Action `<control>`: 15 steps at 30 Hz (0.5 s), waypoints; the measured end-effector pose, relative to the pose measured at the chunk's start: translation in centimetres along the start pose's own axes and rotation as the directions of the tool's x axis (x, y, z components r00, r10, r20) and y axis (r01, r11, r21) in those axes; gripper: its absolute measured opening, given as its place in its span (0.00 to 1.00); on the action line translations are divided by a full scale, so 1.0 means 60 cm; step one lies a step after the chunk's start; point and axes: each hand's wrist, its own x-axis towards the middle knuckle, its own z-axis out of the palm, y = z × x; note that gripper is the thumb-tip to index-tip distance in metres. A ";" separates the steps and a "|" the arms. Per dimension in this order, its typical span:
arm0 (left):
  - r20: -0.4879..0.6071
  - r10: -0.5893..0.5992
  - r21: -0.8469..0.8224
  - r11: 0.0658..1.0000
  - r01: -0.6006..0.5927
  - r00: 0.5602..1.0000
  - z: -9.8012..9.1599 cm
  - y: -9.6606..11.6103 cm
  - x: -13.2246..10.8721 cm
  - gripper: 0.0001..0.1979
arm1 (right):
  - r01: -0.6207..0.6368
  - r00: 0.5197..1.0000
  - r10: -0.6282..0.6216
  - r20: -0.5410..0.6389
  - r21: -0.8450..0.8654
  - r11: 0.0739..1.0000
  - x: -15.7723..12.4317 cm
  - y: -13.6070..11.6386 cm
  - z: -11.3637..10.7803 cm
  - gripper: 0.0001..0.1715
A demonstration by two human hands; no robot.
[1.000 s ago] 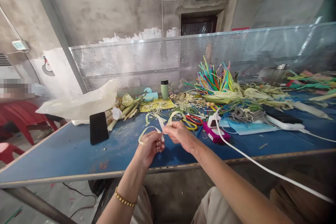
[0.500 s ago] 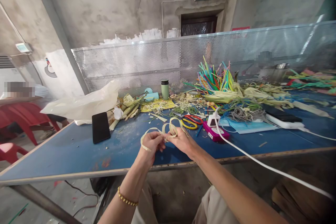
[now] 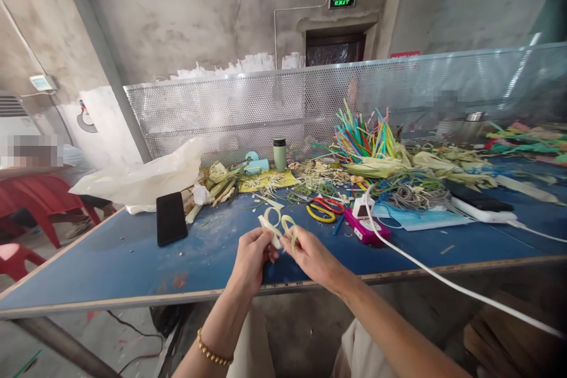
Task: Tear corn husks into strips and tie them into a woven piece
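Both my hands meet over the near edge of the blue table (image 3: 110, 266). My left hand (image 3: 251, 257) pinches one end of a pale yellow leaf strip (image 3: 278, 225), folded into small loops. My right hand (image 3: 312, 257) is closed on the other side of the same strip, fingers touching those of the left. The loops stand just above my fingertips. A gold bead bracelet (image 3: 213, 353) is on my left wrist.
A black phone (image 3: 171, 218) lies left of my hands. Yellow and red scissors (image 3: 325, 208), a pink power strip (image 3: 367, 228) with a white cable (image 3: 443, 280), a green flask (image 3: 279, 153), coloured strips (image 3: 361, 136) and leaf scraps lie beyond. A perforated metal screen (image 3: 266, 106) backs the table. Another person sits far left by red chairs (image 3: 26, 207).
The long strip that spread wide between my hands has been gathered into tight small loops. Both hands came closer to me, towards the table's edge.
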 end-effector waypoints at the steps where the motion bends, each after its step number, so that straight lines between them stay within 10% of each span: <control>1: -0.007 -0.002 -0.041 0.999 0.002 1.000 0.001 0.000 -0.001 0.15 | -0.016 1.000 0.016 -0.014 0.037 0.999 -0.002 0.001 -0.002 0.15; 9: 0.011 0.165 0.378 0.913 -0.157 0.986 0.021 -0.019 0.013 0.17 | -0.048 0.986 0.053 -0.161 0.036 0.998 0.013 -0.015 -0.018 0.20; 15: 0.140 0.065 0.437 0.891 -0.121 0.988 0.039 -0.005 0.035 0.14 | -0.167 0.986 0.149 0.076 0.408 0.898 0.036 -0.011 0.002 0.24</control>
